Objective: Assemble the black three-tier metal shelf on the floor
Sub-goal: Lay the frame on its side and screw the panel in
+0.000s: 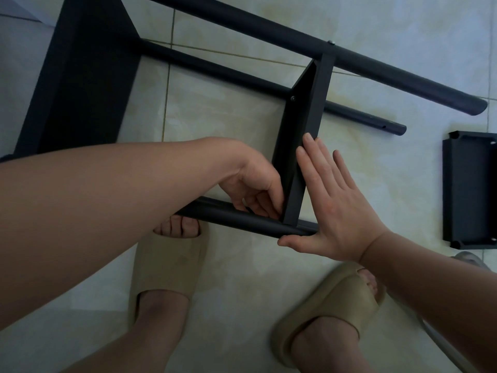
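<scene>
Lying unfitted is one tray (470, 189); the second tier (301, 122) is pressed by the flat right hand (336, 211), the left hand (255, 184) curled, its grasp hidden.

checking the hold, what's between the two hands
The black shelf panel, where it meets the near pole: left hand at one side, right hand flat against the other. The head view shows it.

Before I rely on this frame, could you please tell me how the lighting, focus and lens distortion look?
Head view: dim, bluish light with soft shadows and no harsh glare on the tiled floor; the black shelf panel swallows surface detail; the wide-angle lens slightly bows the top pole; the left hand and right hand look fairly sharp.
</scene>
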Motion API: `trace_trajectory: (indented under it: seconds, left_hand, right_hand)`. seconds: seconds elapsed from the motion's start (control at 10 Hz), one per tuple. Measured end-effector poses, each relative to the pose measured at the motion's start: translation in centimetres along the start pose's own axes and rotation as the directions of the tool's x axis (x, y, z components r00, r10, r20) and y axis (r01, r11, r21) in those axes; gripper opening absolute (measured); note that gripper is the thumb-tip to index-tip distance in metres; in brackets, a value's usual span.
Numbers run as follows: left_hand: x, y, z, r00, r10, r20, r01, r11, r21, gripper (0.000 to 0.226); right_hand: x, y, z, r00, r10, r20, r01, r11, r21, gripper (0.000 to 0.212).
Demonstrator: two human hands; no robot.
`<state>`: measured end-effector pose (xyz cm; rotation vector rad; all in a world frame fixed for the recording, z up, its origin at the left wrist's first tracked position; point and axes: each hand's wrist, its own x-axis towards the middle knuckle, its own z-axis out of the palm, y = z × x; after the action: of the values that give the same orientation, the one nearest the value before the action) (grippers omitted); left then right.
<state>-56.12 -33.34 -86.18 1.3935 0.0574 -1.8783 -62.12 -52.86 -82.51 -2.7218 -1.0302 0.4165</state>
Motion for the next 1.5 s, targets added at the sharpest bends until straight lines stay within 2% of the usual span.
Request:
trace_trajectory:
  seconds: [0.2, 0.5, 0.7, 0.9, 1.0, 1.3, 1.5]
  left_hand:
    - [-0.12, 0.09, 0.02, 0.999, -0.010, -0.053, 0.014, 0.998, 0.065, 0.011]
    - [-0.35, 0.15, -0.23, 1.000, 0.009, -0.008, -0.009, 1.000, 0.028, 0.014]
    - [-0.13, 0.47, -0.11, 0.997, -0.026, -0.071, 0.034, 0.994, 0.108, 0.009]
    - [-0.82, 0.98, -0.11, 0.998, -0.049, -0.046, 0.055, 0.987, 0.153, 0.015]
    - [-0.83, 1.00, 0.03, 0.995, -0.043, -0.085, 0.058, 0.980, 0.188, 0.015]
    - [-0.88, 0.80, -0.10, 0.999, -0.048, -0.020, 0.051, 0.986, 0.161, 0.016]
    - [-0.64, 0.73, 0.01, 0.997, -0.044, -0.060, 0.054, 0.984, 0.168, 0.012]
  right_hand:
    - [-0.02, 0.04, 0.06, 1.000, -0.004, -0.005, 0.004, 1.000, -0.004, 0.126]
    - [0.01, 0.04, 0.04, 1.000, -0.002, 0.002, 0.002, 1.000, 0.004, 0.126]
    - [0.04, 0.04, -0.03, 1.000, -0.006, 0.001, 0.006, 1.000, -0.005, 0.126]
    - [-0.01, 0.00, 0.00, 1.000, -0.004, 0.002, 0.004, 1.000, 0.004, 0.125]
    - [0.00, -0.01, -0.06, 1.000, -0.002, 0.005, 0.002, 1.000, 0.002, 0.126]
    - [-0.01, -0.02, -0.07, 1.000, -0.002, 0.007, 0.002, 1.000, 0.005, 0.125]
    - [0.00, 0.02, -0.04, 1.000, -0.005, 0.005, 0.005, 1.000, 0.003, 0.125]
